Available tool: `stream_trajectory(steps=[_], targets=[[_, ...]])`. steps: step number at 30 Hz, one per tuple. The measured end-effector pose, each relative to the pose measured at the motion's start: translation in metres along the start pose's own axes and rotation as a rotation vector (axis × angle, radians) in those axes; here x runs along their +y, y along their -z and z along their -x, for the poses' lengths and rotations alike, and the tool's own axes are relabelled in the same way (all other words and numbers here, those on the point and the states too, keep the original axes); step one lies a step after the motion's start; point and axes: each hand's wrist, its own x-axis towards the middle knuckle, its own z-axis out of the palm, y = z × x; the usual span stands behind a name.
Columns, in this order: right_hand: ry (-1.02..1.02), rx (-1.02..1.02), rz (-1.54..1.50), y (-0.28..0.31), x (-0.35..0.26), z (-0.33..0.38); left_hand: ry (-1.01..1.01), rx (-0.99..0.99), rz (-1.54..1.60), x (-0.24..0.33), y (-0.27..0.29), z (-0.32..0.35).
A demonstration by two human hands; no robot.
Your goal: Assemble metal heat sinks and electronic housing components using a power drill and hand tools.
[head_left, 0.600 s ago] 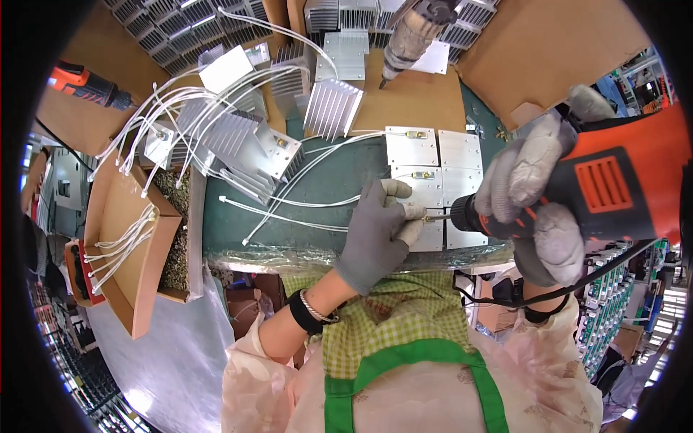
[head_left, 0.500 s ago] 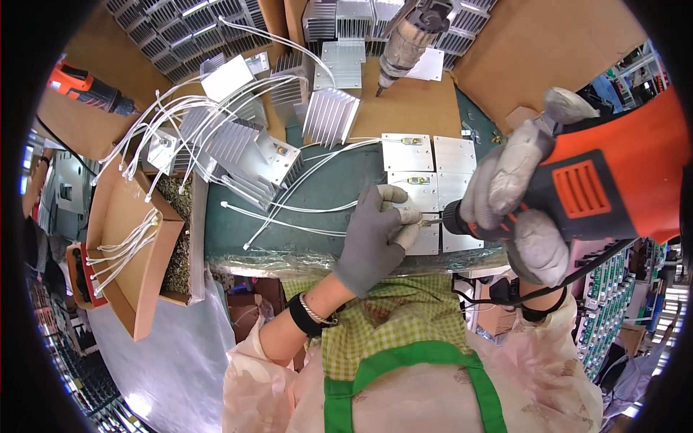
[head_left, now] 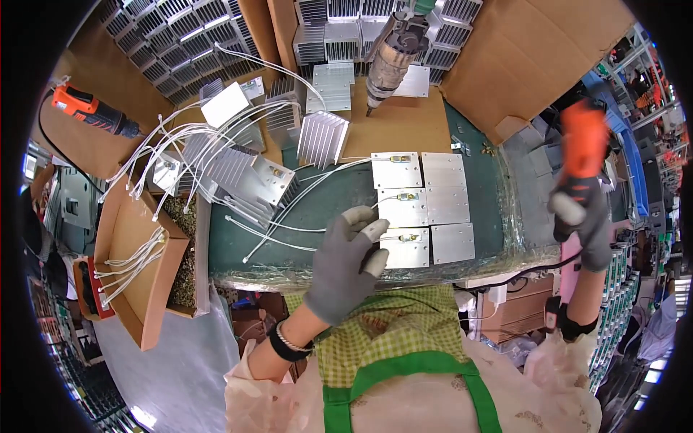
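Note:
My left hand [head_left: 341, 263], in a grey glove with pale fingertips, hovers by the near left metal plate [head_left: 404, 252], its fingers apart and nothing seen between them. Fixed on that plate is a small yellowish part [head_left: 409, 237] with a white wire. The two plates behind it carry similar parts, and bare silver plates [head_left: 449, 206] form a column alongside on the right. Held up past the table's right edge, my gloved right hand [head_left: 586, 216] grips an orange and black power drill [head_left: 583, 141]; motion blurs the drill.
Finned heat sinks [head_left: 238, 169] with white wires [head_left: 216, 119] crowd the left side. A second power drill [head_left: 94, 112] hangs far left, and a worn metal-bodied driver [head_left: 390, 68] hangs at the back. A cardboard tray [head_left: 137, 289] holds wires. Small metal bits [head_left: 462, 144] lie behind the plates.
The drill has left the near left plate and swung right and away with my right hand. My left hand has drawn back left, its fingers off the small part.

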Motion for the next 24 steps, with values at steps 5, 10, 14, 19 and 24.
stream_trajectory(steps=[5,10,14,19,24], targets=[[0.146,-0.292,0.782,-0.015,0.083,0.011,-0.002,-0.004,-0.190,0.014,0.032,0.005],[0.314,-0.097,0.519,-0.017,0.121,0.018,0.004,0.017,-0.367,0.041,0.098,0.013],[0.152,-0.219,0.258,-0.013,0.148,0.014,0.099,0.091,-0.559,0.048,0.182,0.028],[0.346,-0.259,0.491,-0.013,0.172,0.009,0.560,0.116,-0.791,-0.010,0.294,0.047],[0.322,-0.087,0.419,-0.025,0.156,-0.001,0.472,-0.046,-0.850,-0.098,0.316,0.071]])
